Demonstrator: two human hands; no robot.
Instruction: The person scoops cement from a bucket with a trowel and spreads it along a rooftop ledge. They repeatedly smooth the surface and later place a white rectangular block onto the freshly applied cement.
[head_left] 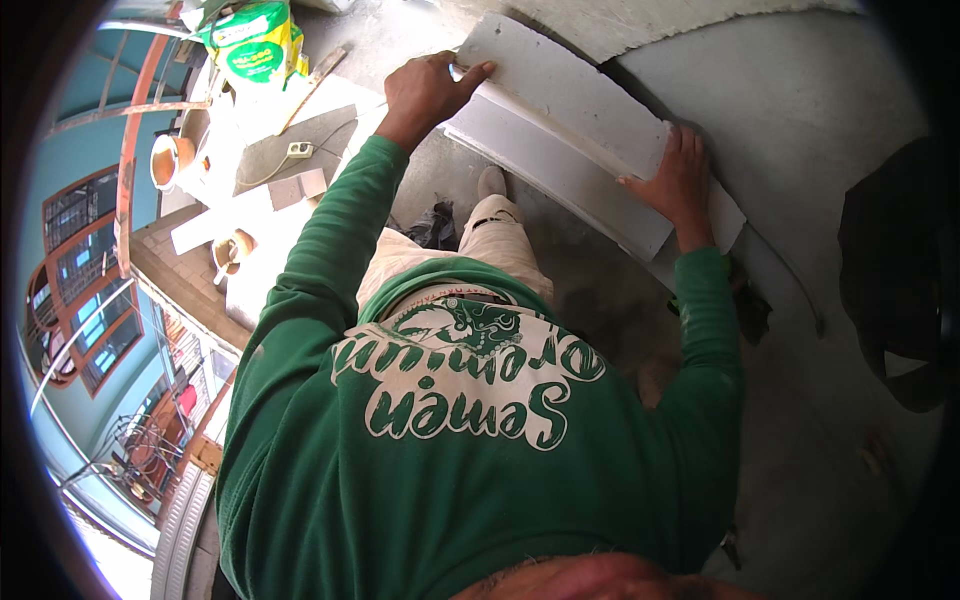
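Note:
A long pale grey slab (570, 95) lies tilted across the upper middle, ahead of my body. My left hand (430, 95) grips its left end, with the thumb over the near edge. At the right end my right hand (675, 185) has hold of it, thumb along the near edge and fingers over the top. Just below and nearer to me is another pale board (550, 175), running alongside the slab. Whether the two are joined or only stacked, I cannot tell. My foot (491, 183) shows just in front of the near board.
A green and yellow bag (255, 45) stands at upper left, near a wooden strip (313, 85). A white power socket (300, 150) with a cord, and a round container (170, 160), are at left. A dark object (885, 270) stands at the right edge. A thin cable (795, 275) trails at right.

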